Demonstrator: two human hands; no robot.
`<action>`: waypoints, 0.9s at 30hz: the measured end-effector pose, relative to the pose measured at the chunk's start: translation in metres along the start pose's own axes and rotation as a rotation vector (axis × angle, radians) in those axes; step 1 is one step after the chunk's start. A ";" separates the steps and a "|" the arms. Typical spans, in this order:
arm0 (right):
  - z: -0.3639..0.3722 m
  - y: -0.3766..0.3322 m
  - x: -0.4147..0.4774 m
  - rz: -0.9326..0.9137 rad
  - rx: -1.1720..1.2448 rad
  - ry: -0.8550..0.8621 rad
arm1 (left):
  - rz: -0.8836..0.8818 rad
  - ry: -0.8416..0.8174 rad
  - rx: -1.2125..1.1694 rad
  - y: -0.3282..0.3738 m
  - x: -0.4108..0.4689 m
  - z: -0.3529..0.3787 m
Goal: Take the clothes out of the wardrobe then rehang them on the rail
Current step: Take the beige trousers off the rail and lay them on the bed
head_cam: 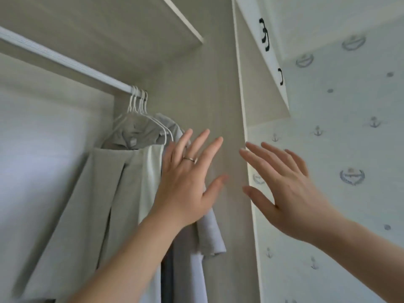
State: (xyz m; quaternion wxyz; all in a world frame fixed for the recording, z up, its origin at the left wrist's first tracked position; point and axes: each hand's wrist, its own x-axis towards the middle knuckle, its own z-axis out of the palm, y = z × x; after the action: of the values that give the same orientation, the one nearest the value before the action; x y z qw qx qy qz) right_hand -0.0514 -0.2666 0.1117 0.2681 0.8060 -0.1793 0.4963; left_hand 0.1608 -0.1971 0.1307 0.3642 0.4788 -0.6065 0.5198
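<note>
Both our grips are raised inside the wardrobe [131,29], fingers spread and holding nothing. The left grip [185,184], a ring [189,159] on one finger, is in front of the clothes [122,182], while the right grip [290,193] is beside the wardrobe's front edge. The grey and pale clothes hang on white hangers [137,103] bunched at the rail's [65,62] right end, near the side wall [218,106].

Left hand [185,180] and right hand [290,189] raised, fingers spread.
</note>
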 end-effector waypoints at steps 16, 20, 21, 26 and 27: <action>0.092 -0.105 0.242 -0.035 0.007 -0.137 | -0.610 -0.174 0.192 -0.278 0.035 -0.006; 0.118 -0.110 0.275 -0.009 -0.041 -0.176 | -0.686 -0.245 0.168 -0.313 0.040 0.007; 0.121 -0.112 0.282 -0.006 -0.054 -0.177 | -0.698 -0.256 0.159 -0.320 0.042 0.009; 0.129 -0.119 0.308 0.054 -0.070 -0.153 | -0.716 -0.223 0.109 -0.346 0.052 0.019; 0.131 -0.119 0.311 0.064 -0.074 -0.143 | -0.714 -0.219 0.106 -0.351 0.053 0.021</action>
State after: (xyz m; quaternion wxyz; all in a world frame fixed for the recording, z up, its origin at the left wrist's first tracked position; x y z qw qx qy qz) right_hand 0.2449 -0.2597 0.3126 0.2683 0.8228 -0.2416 0.4389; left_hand 0.4836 -0.2288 0.2754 0.4301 0.7311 -0.4089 0.3367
